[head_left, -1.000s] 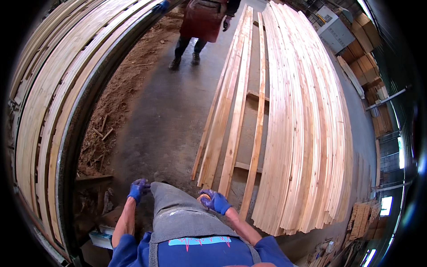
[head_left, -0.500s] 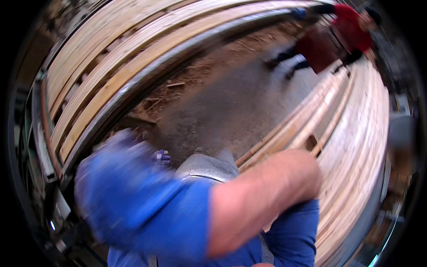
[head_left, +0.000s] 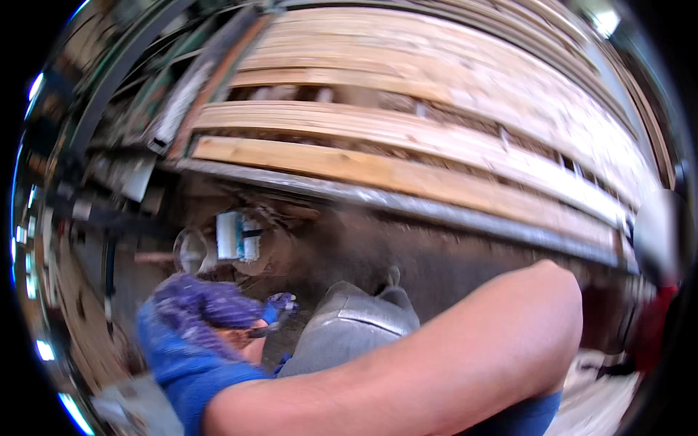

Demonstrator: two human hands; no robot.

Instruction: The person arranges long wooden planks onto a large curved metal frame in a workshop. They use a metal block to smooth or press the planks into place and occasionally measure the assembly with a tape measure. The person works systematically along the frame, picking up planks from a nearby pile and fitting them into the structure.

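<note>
My right forearm point(head_left: 407, 349) is bare and crosses the lower picture, elbow out to the right. My right hand point(head_left: 207, 309), in a blue glove with mottled purple coating, is raised close at the lower left; its fingers are blurred and partly hidden. Beyond it, lower down, my left hand point(head_left: 282, 305) shows small in a blue and purple glove beside my grey apron point(head_left: 356, 320). Finger positions are unclear, and nothing held can be made out in either hand. Pale wooden planks point(head_left: 407, 131) lie in rows across the upper picture, apart from both hands.
A metal rail point(head_left: 363, 195) edges the planks on the near side. Below its left end stand a white and light-blue object point(head_left: 234, 236) and a round container point(head_left: 190, 249). A person in red point(head_left: 654, 327) is at the right rim, near more planks point(head_left: 600, 407).
My view has swung left, so the planks now run across the top and the person in red sits at the right rim. Purple coating now shows on my right glove.
</note>
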